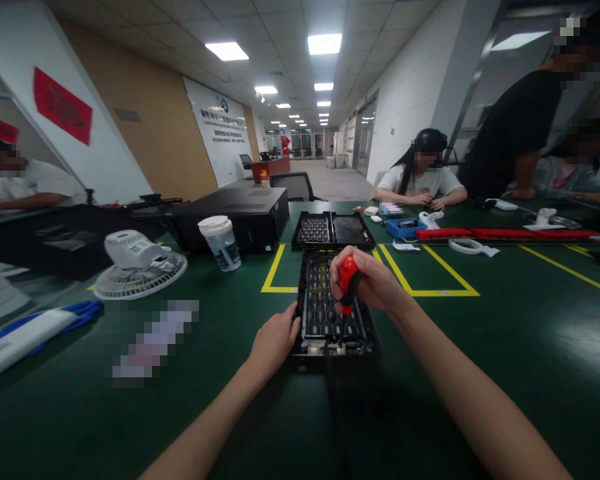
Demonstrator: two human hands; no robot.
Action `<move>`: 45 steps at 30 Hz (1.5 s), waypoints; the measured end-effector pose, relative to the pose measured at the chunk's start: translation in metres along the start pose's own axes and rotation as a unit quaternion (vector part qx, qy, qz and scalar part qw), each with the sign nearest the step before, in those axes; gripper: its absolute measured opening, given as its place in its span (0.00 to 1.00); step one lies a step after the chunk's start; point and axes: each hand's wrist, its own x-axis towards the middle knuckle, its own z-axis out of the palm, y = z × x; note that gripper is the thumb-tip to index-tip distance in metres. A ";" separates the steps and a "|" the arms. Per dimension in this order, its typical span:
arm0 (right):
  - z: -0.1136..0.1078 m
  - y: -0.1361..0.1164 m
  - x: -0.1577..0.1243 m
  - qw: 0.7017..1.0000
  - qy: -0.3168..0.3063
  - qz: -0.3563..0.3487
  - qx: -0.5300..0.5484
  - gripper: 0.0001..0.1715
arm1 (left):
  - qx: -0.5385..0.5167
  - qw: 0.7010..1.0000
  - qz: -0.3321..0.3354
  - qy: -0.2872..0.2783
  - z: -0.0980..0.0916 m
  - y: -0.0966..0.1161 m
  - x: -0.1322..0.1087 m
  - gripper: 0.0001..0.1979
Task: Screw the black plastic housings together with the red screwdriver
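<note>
My right hand (373, 277) is wrapped round the red and black handle of a screwdriver (349, 272), held upright with its lower end over the front right part of an opened black plastic case (375, 343). The screwdriver's tip is hard to make out against the dark interior. Inside the case lies a panel with rows of rounded dark cells (320, 310). My left hand (275, 337) grips the case's left edge, thumb and fingers close together. From the front of the case a black strap or cable (333, 387) runs down toward me.
Behind the case lies another opened black case (333, 230). A large black box (235, 213), a lidded cup (221, 243) and a white fan (140, 267) stand left. A blue tray (405, 228) and red strips (485, 234) lie right. Other people sit or stand around the green table (205, 420).
</note>
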 end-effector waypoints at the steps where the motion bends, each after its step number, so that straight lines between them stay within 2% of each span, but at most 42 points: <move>1: 0.000 -0.001 0.000 1.000 0.000 -0.002 -0.002 0.13 | 0.000 1.000 0.001 0.001 0.000 0.000 0.000 0.22; 18: 0.000 -0.007 -0.003 0.999 0.023 -0.012 -0.028 0.10 | -0.006 1.000 -0.004 0.000 0.002 0.000 0.000 0.22; 26: -0.002 -0.007 -0.002 0.998 0.039 -0.038 -0.036 0.06 | -0.012 1.000 0.010 0.010 0.002 -0.001 0.001 0.22; 45: 0.002 -0.010 -0.002 0.991 0.068 -0.044 -0.107 0.08 | -0.002 1.000 0.004 0.006 0.004 -0.001 0.001 0.22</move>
